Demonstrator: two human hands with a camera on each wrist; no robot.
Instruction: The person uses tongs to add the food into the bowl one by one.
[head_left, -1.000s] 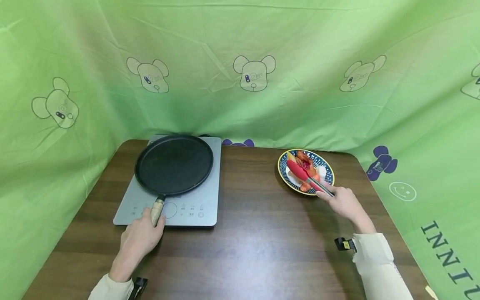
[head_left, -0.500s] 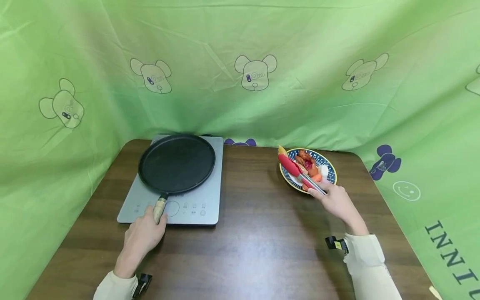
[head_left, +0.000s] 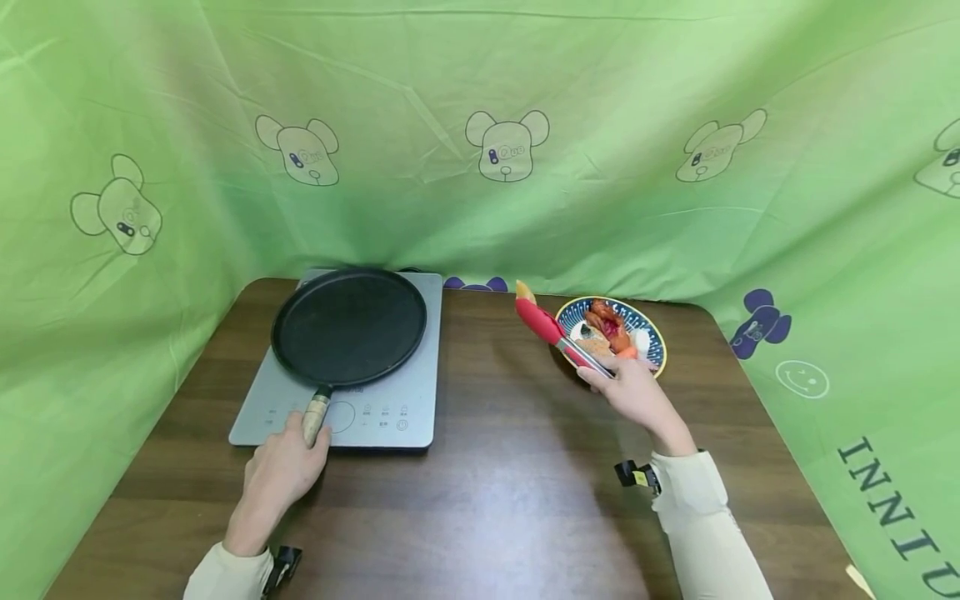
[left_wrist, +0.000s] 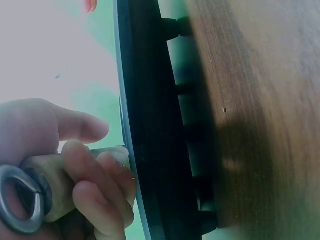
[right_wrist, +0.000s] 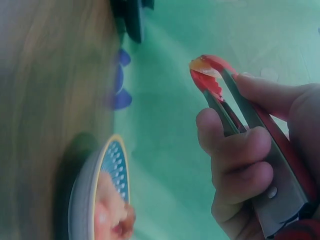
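My left hand (head_left: 287,460) grips the wooden handle (head_left: 316,417) of a flat black frying pan (head_left: 349,327), which sits on a silver induction cooktop (head_left: 251,421). In the left wrist view the fingers curl round that handle, with a metal ring at its end. My right hand (head_left: 637,393) holds red-tipped metal tongs (head_left: 557,331), raised in front of the plate. Pinched in the tips is a small yellowish piece of food (right_wrist: 202,67). A blue patterned plate (head_left: 651,325) with a yellow rim bears reddish and pale food pieces (head_left: 611,323); the hand and tongs hide part of it.
All this rests on a brown wooden table (head_left: 480,467). Between the cooktop and the plate lies bare wood. A green printed cloth (head_left: 420,208) hangs close behind the table and along both sides.
My right hand has lifted the tongs off the plate and moved left, with the yellowish piece in the tips. My left hand stays on the pan handle.
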